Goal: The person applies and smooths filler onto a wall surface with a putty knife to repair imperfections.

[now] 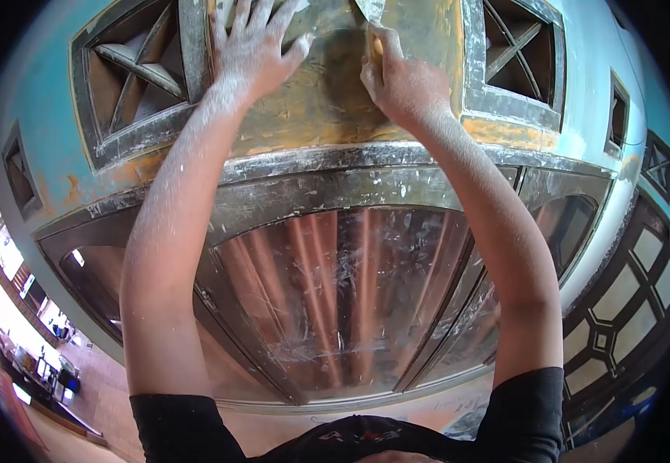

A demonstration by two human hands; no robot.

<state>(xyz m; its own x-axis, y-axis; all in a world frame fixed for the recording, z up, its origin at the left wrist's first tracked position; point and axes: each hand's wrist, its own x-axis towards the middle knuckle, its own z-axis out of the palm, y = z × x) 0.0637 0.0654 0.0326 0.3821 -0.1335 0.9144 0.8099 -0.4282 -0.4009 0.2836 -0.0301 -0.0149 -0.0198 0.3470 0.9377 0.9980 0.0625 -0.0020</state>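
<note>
My left hand (254,54) is raised to the wall, its dusty fingers spread and the thumb pointing right. Behind its fingertips, at the top edge of the view, shows part of a pale flat thing (301,5) that I cannot make out. My right hand (412,81) is closed around the wooden handle (378,51) of a putty knife. Its whitish blade (370,9) points up and is cut off by the frame's top. Both hands are at a patchy olive-brown wall panel (304,112) with ochre edges. White dust coats both hands and forearms.
Square vents with crossed bars flank the panel, one on the left (138,73) and one on the right (521,48). Below runs a dark wooden frame (335,189) with glass panes (342,293) and curtains behind. A patterned door (620,324) stands at right.
</note>
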